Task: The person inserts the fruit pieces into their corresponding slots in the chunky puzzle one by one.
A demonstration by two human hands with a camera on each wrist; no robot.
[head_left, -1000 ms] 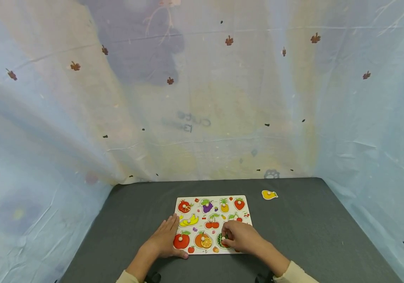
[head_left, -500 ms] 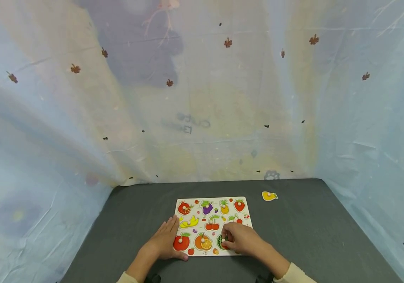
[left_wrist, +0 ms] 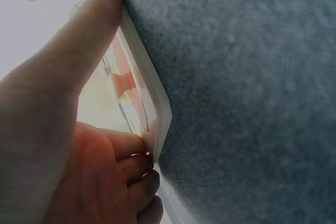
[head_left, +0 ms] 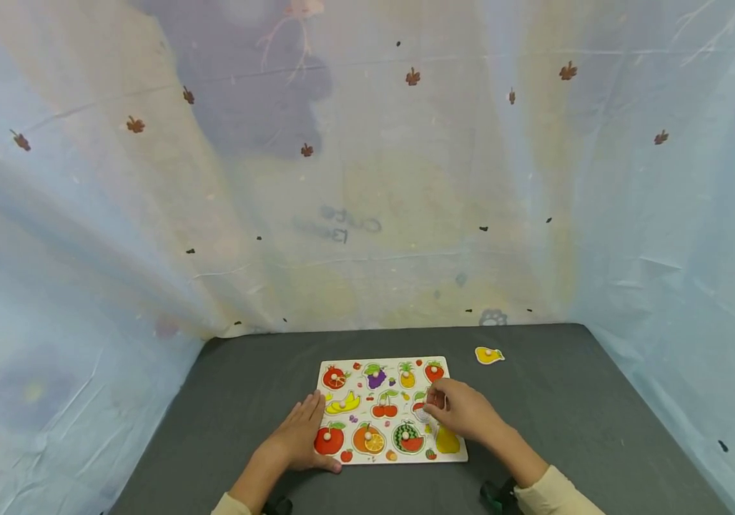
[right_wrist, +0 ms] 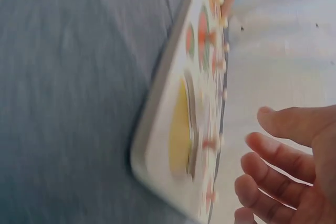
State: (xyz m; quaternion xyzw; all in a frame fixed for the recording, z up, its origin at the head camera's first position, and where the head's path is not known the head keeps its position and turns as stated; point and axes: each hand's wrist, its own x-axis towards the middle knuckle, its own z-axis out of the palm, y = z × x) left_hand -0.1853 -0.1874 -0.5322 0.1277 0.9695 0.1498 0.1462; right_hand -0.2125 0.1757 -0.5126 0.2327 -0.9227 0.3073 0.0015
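A white fruit puzzle board [head_left: 374, 358] lies on the dark table, with knobbed pieces in it. My left hand [head_left: 293, 436] rests against its left edge, fingers straight and thumb along the front corner; the left wrist view shows these fingertips [left_wrist: 144, 187] at the board's edge. Over the board's right side my right hand [head_left: 464, 409] hovers with loosely bent fingers. In the right wrist view its thumb [right_wrist: 294, 123] and fingers stand apart with nothing between them. Below it show a watermelon piece [head_left: 408, 438] and a yellow pear shape [head_left: 447, 441] without a knob.
A loose yellow pear piece [head_left: 489, 355] with a knob lies on the dark grey table [head_left: 554, 400], behind and right of the board. A pale patterned curtain [head_left: 367, 200] hangs behind the table and along both sides.
My right hand has let go of the watermelon piece and moved up and right, uncovering it and the yellow pear shape. My left hand has stayed in place.
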